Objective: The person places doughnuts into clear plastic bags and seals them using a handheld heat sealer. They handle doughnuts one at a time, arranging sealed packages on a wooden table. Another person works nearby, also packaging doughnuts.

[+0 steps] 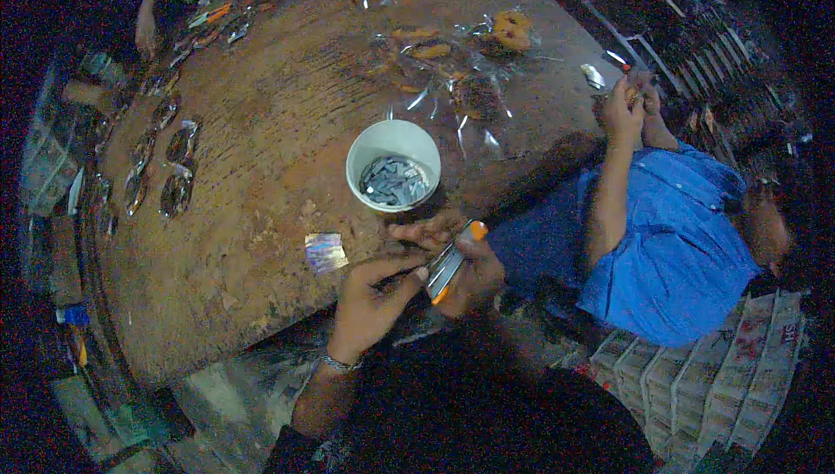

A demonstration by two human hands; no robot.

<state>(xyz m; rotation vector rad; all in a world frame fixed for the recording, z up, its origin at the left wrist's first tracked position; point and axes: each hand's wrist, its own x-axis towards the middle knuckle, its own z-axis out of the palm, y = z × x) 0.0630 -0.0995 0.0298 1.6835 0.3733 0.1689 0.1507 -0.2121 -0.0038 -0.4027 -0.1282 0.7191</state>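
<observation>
My right hand (477,281) grips a silver and orange stapler (446,272), tilted with its upper end away from me. My left hand (370,304), with a bracelet at the wrist, closes its thumb and fingers at the stapler's left edge; whether a small piece is pinched there is too blurred to tell. Just beyond both hands stands a white bucket (350,165) with many small grey metal strips (396,182), like staples, in its bottom. Left of the bucket's base, a shiny, purplish square card (326,252) lies flat on the wooden table (252,204).
Clear plastic packets with orange-brown contents (430,50) are strewn beyond the bucket. Dark glossy packets (178,170) lie at the left. A co-worker in a blue shirt (670,248) sits close on my right, hands over the table edge. Another person's arm (150,17) shows at the far left.
</observation>
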